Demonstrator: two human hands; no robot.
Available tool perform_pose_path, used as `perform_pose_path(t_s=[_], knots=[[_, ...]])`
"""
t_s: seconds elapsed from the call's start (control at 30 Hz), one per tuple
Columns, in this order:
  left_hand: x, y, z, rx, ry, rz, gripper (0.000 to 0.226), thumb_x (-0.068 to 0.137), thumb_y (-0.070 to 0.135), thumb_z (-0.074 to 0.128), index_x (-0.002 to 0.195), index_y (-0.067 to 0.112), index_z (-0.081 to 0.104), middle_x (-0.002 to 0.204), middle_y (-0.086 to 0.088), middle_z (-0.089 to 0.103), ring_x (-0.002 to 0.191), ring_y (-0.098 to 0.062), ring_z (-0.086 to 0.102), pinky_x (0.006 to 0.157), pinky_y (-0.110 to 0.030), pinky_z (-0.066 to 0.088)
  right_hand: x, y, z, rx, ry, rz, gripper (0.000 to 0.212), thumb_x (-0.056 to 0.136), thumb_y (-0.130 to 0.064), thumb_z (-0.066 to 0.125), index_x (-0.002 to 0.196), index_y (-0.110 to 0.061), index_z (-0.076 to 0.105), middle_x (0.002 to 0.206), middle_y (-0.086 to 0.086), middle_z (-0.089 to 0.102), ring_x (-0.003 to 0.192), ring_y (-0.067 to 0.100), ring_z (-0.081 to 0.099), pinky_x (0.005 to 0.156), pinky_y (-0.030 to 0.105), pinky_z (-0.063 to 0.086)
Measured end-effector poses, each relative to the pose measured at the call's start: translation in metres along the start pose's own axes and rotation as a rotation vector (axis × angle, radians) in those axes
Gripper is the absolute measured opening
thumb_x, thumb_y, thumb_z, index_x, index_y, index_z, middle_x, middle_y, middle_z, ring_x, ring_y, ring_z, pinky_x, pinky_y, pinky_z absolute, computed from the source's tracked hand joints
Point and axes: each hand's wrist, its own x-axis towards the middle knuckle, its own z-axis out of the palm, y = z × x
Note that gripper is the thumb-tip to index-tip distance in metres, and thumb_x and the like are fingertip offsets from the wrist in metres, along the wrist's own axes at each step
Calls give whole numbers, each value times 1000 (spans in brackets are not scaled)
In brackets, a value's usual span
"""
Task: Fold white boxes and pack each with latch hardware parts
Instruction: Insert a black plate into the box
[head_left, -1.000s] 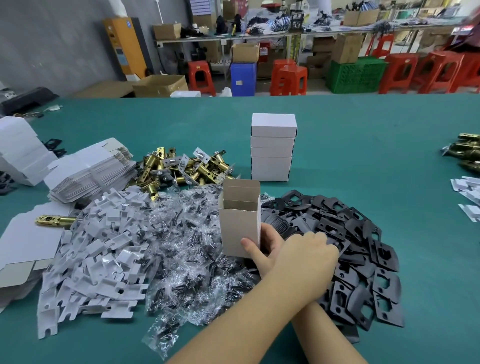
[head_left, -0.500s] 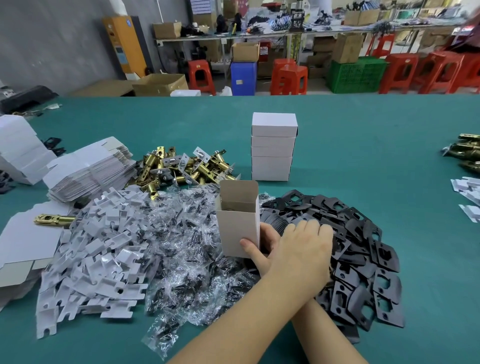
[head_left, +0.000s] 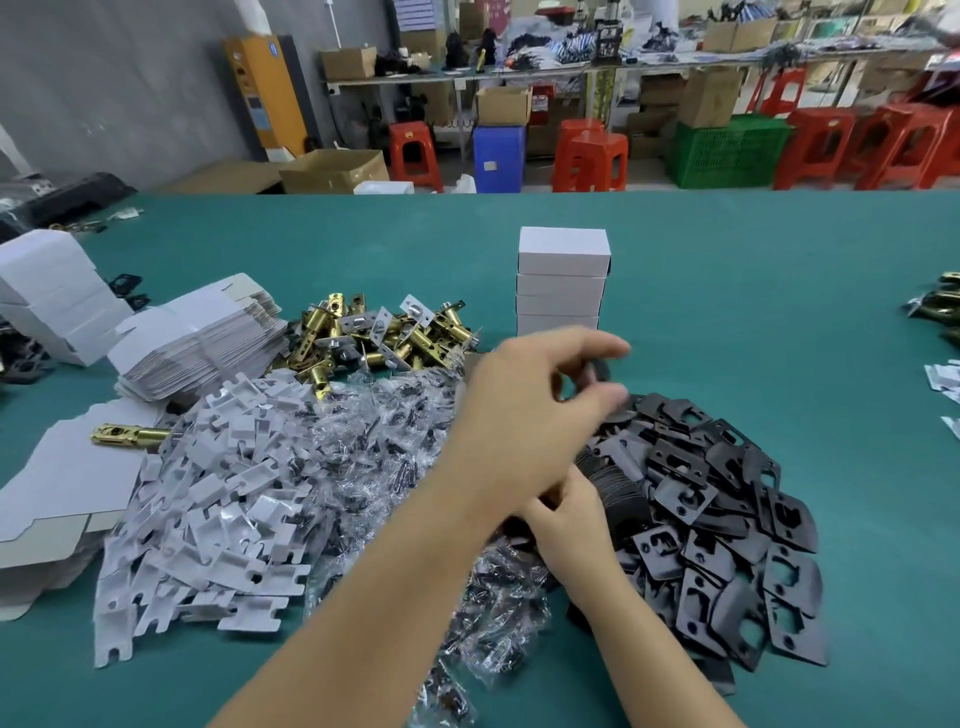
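Fingers of left hand (head_left: 524, 415) pinch a dark plate (head_left: 602, 371), blurred.

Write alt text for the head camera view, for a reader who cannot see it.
Over a green table, a person's left hand reaches across and lifts a dark part, blurred, above a pile of black strike plates, while the right hand sits low beneath it. Heaps of white plastic pieces, bagged screws and brass latches lie left; a stack of closed white boxes stands behind.

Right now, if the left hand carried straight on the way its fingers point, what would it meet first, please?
Probably the far edge of the black plate pile; the left hand points right, seemingly above it, so depth is uncertain.
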Motion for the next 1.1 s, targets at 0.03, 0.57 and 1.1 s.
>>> perform_pose_path(t_s=[0.03,0.57,1.1], knots=[[1,0,-10,-19,45,-1,31,91,17,73,116,36,73,80,9,69,74,-13,65,75,-29,59,0,-1,0,8,20,9,25,88,-36,72,113,-33,66,98,-15,74,91,5,70,73,17,55],[5,-62,-60,-303,221,-290,19,93,-4,66,106,10,69,84,-6,73,72,-21,76,63,-31,62,4,4,1,61,55,3,30,88,-32,75,115,-36,65,111,-14,75,104,8,71,84,26,57],[2,-74,-71,336,327,44,16,85,22,81,92,34,75,95,15,52,79,1,51,70,-14,41,3,5,0,58,43,-25,30,91,-32,75,118,-37,64,113,-14,74,106,8,70,88,31,59]])
